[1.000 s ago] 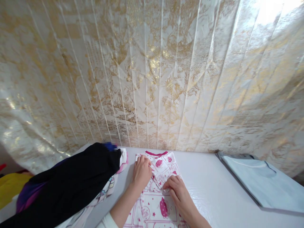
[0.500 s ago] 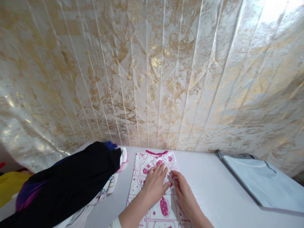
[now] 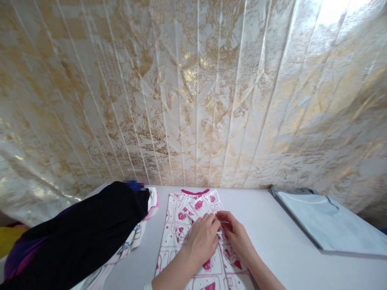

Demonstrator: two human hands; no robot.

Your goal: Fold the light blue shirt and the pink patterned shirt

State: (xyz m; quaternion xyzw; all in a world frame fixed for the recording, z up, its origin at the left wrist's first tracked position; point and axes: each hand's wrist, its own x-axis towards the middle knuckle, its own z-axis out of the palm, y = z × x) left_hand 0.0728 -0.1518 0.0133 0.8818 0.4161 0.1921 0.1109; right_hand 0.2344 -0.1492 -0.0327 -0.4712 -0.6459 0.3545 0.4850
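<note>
A white shirt [image 3: 175, 219] with a magenta print and magenta neckband lies on the white table, its neck pointing away from me. Part of it is folded over onto its middle. My left hand [image 3: 204, 235] rests on this folded part with its fingers curled into the cloth. Right beside it, my right hand [image 3: 234, 231] pinches the cloth at the shirt's right side, thumb and fingers close together. The fingertips of both hands nearly meet, and the cloth between them is partly hidden.
A heap of clothes with a black garment [image 3: 81, 233] on top lies to the left. Folded light-blue clothing [image 3: 326, 225] lies on the right over a grey piece. A shiny gold-patterned curtain [image 3: 193, 100] hangs behind the white table [image 3: 269, 237].
My left hand has gone from lying flat to curled fingers and moved right, close to my right hand. More cloth now spreads under the right forearm. The whole view has shifted slightly.
</note>
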